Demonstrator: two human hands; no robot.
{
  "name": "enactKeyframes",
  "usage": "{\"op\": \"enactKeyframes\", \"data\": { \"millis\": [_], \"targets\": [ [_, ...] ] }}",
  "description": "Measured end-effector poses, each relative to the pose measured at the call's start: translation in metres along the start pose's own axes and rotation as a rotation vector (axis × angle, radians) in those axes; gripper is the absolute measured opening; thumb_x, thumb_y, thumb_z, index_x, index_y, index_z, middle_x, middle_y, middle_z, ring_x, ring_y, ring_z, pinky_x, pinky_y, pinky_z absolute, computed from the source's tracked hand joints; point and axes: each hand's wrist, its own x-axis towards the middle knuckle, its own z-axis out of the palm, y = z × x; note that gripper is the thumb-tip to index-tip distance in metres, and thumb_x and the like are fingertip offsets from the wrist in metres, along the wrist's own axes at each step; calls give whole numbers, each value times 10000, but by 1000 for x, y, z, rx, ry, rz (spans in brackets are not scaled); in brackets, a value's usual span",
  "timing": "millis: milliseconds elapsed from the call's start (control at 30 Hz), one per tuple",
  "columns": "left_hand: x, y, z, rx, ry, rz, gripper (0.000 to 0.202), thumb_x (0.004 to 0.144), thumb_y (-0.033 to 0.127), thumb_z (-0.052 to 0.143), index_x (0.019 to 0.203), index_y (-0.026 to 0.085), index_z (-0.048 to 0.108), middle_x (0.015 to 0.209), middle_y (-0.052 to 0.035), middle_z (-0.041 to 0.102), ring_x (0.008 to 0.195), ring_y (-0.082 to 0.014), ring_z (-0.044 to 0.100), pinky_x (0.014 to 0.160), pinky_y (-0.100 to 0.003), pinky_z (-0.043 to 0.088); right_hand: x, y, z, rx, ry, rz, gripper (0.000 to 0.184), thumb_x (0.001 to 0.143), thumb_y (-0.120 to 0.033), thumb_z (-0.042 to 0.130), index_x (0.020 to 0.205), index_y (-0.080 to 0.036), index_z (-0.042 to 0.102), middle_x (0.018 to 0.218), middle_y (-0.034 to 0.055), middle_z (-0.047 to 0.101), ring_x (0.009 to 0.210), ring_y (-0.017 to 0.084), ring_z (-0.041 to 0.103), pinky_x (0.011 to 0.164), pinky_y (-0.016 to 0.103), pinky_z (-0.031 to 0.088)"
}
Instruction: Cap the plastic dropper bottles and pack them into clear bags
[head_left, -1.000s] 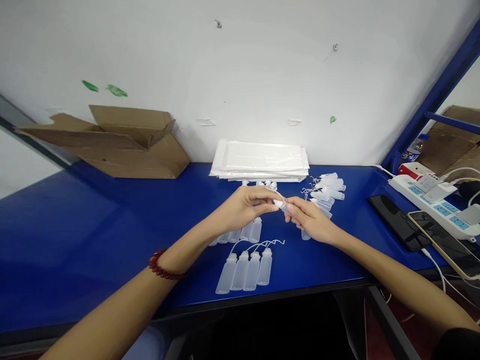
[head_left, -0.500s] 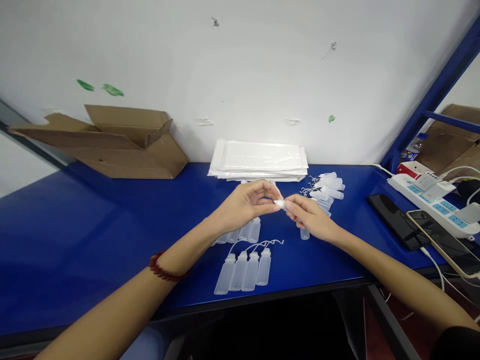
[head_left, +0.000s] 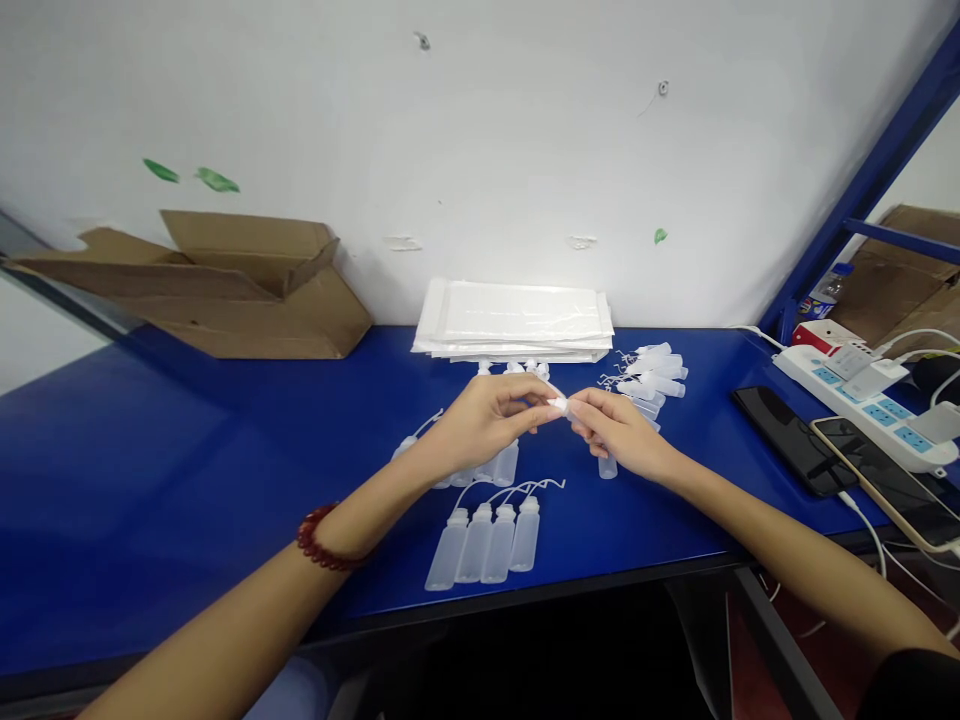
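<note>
Over the blue table (head_left: 225, 490), head view (sole camera): small translucent bottle (head_left: 568, 409) held between both hands, its body mostly hidden. Long axis appears to slope rightward and down, from white cap (head_left: 556, 404) into right palm. Left hand (head_left: 487, 420) pinches the cap; right hand (head_left: 619, 432) is clamped round the body. Neither hand nearer; fingertips almost meet. Four tubed bottles (head_left: 497, 545) lie nearer the front edge.

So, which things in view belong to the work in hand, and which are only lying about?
Seem to belong:
small white-tipped bottle, held by the left hand and right hand
four front bottles with bent tubes
bottle heap on the right

Apparently just lying about:
cardboard box
two phones
power strip
</note>
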Motion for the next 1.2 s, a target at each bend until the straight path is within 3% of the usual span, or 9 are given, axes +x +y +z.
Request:
{"op": "enactKeyframes", "data": {
  "millis": [167, 400, 633, 767, 867, 1000, 1200],
  "targets": [
    [0, -1, -1, -22, 11, -22, 174, 831, 323, 663, 870, 172, 741, 842, -47, 717, 732, -137, 649, 653, -249, 571, 0, 0, -1, 20, -24, -14, 329, 854, -506, 560, 823, -181, 522, 646, -70, 419, 489, 50, 321, 437, 199, 279],
    [1, 5, -2, 34, -48, -110, 271, 862, 392, 606, 816, 150, 721, 705, -37, 680, 607, -128, 636, 589, -250, 555, -1, 2, -1, -129, -17, -72, 318, 916, -488, 483, 848, -181, 534, 664, -60, 446, 495, 62, 388, 450, 213, 325],
    [2, 5, -4, -18, 35, -231, 298, 839, 425, 630, 716, 156, 662, 583, -5, 620, 524, -110, 595, 522, -220, 504, -1, 6, -5, -340, 105, -212, 292, 921, -441, 524, 1060, -187, 564, 732, -28, 564, 562, 96, 499, 535, 241, 402],
    [2, 4, -5, -96, -33, -332, 377, 854, 477, 607, 664, 154, 634, 588, -16, 628, 504, -107, 593, 500, -219, 484, 0, 7, -6, -412, 133, -295, 249, 945, -366, 476, 1057, -169, 580, 757, -5, 600, 579, 109, 523, 579, 259, 427],
    [2, 4, -5, -118, -77, -301, 390, 880, 467, 576, 657, 153, 641, 557, -10, 621, 489, -98, 585, 497, -209, 478, -1, 6, -5, -462, 163, -351, 235, 948, -332, 465, 1041, -160, 595, 737, -5, 581, 599, 117, 528, 600, 262, 414],
    [1, 4, -4, -76, -82, -219, 363, 870, 425, 597, 641, 152, 667, 517, -12, 628, 464, -98, 584, 500, -209, 493, -2, 6, -6, -442, 166, -294, 263, 952, -370, 448, 975, -163, 608, 640, -36, 503, 543, 107, 472, 559, 251, 375],
    [-2, 6, 1, -27, -26, -101, 260, 858, 328, 625, 704, 146, 729, 589, -32, 693, 533, -123, 641, 553, -222, 541, 3, 10, -7, -68, 100, -104, 414, 836, -592, 562, 809, -178, 553, 607, -69, 399, 445, 64, 347, 426, 223, 331]
  ]
}}
